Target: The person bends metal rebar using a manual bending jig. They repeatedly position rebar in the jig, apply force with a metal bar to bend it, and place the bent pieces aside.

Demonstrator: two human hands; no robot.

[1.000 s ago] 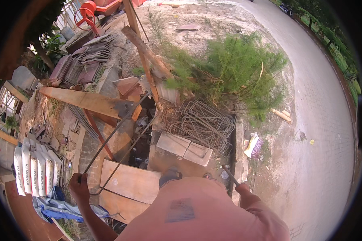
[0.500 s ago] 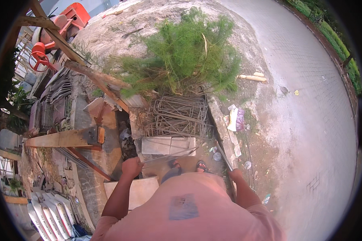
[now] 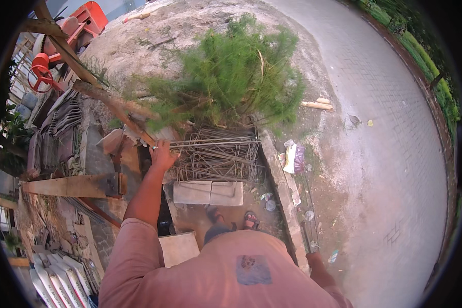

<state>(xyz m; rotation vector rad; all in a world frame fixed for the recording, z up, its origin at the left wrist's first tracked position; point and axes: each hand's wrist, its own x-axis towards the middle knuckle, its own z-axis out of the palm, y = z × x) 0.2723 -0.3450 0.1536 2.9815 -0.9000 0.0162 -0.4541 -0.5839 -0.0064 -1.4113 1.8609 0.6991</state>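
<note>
My left hand (image 3: 163, 156) reaches forward to the left side of a pile of rectangular bent-steel stirrups (image 3: 220, 161). Its fingers close round the end of a steel stirrup (image 3: 215, 143), whose long thin bars stretch rightward across the far part of the pile. Low on the right, my right hand (image 3: 315, 261) is partly cut off by my shirt. It grips a slim metal rod (image 3: 306, 237) that points forward beside the concrete edge. Just nearer than the pile lie two pale blocks (image 3: 192, 193), in front of my sandalled feet.
A green feathery bush (image 3: 231, 77) hangs over the pile's far side. Wooden beams (image 3: 77, 186) jut in from the left. A narrow concrete kerb (image 3: 282, 190) runs along the right, with a torn bag (image 3: 294, 158) beside it. An orange mixer (image 3: 90, 23) stands far left.
My left hand has moved forward from near my waist to the pile, carrying the stirrup with it. My right hand has drawn back and slightly right with the rod.
</note>
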